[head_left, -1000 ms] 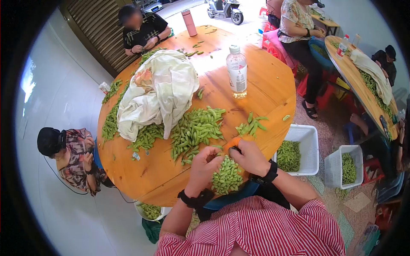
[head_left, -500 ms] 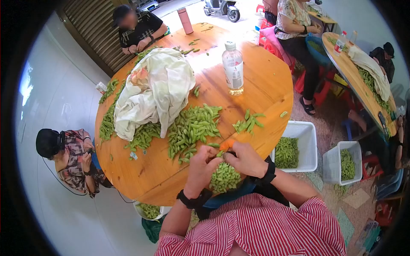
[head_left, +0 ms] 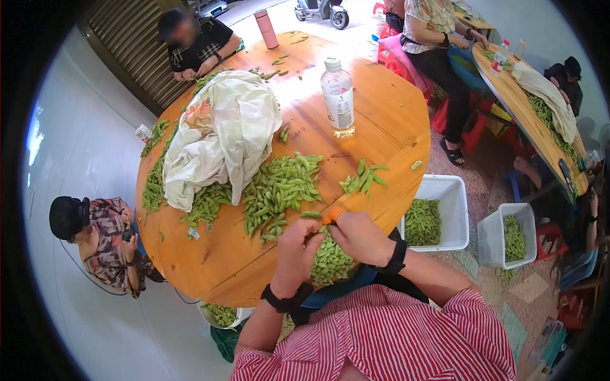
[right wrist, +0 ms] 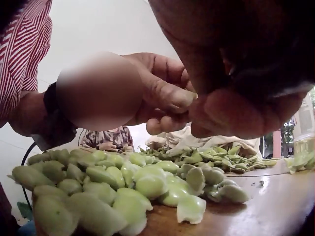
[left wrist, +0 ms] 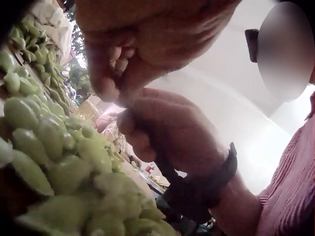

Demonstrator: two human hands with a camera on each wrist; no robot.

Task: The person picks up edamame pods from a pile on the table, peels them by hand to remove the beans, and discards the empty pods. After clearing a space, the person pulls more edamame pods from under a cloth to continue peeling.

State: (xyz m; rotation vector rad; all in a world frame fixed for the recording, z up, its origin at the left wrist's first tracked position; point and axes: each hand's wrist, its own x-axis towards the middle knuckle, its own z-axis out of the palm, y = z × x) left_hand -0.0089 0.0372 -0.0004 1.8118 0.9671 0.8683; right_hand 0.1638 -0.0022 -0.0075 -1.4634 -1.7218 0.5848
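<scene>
My left hand (head_left: 295,251) and right hand (head_left: 362,238) meet fingertip to fingertip at the table's near edge. Their curled fingers pinch a green soybean pod (head_left: 323,229), mostly hidden between them. Orange wrapping (head_left: 333,214) shows on a right finger. Right below the hands lies a heap of shelled soybeans (head_left: 330,263), pale green and seen close up in both wrist views. Another pod (head_left: 311,214) lies just beyond the left fingers. Farther in is a pile of unshelled pods (head_left: 283,187), with a smaller bunch of pods (head_left: 363,178) to its right.
A crumpled white cloth (head_left: 222,133) covers more pods on the round wooden table (head_left: 387,120). A drink bottle (head_left: 338,98) and a pink flask (head_left: 266,28) stand there. White baskets (head_left: 454,216) with green pods sit on the floor at right. Other people sit around both tables.
My hands have drawn together until the fingertips meet; earlier a gap showed between them. The head view has shifted slightly, moving the table leftward. A person at the other table has reached towards it.
</scene>
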